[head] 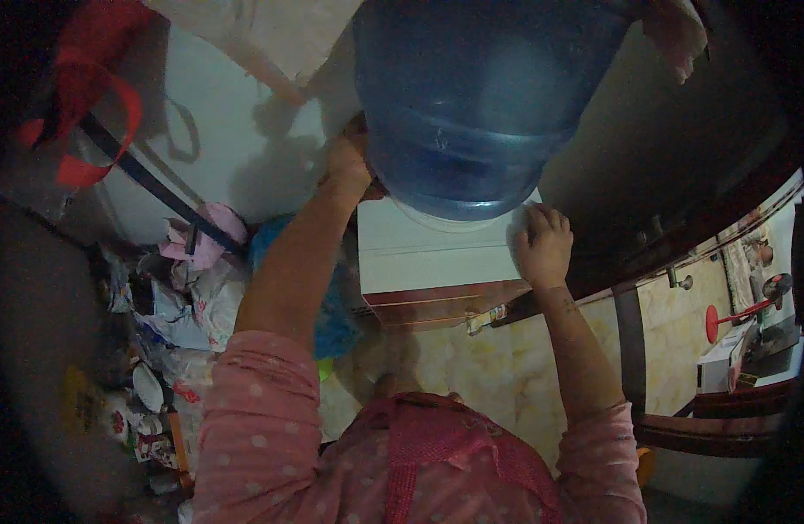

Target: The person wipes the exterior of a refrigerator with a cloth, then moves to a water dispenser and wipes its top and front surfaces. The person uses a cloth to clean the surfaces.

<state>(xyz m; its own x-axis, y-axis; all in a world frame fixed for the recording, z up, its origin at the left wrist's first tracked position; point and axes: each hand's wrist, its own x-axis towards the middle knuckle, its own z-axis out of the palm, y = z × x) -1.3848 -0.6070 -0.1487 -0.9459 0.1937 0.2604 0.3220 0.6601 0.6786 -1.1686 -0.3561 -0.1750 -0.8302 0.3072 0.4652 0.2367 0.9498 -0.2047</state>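
Note:
A large blue water bottle (467,118) stands on top of a white water dispenser (434,255) with a reddish-brown front, directly before me. My left hand (349,160) is at the left side of the bottle's lower part, by the dispenser's rear left edge. Its fingers are in shadow and partly hidden, so their grip is unclear. At the dispenser's right edge, my right hand (546,245) has its fingers curled against the top corner, just beside the bottle's base.
Plastic bags and clutter (192,308) crowd the floor on the left, beside a blue bag (339,321). Red straps (107,131) hang near the white wall. A dark door (664,150) stands close on the right; beyond the doorway is a red stand fan (713,323).

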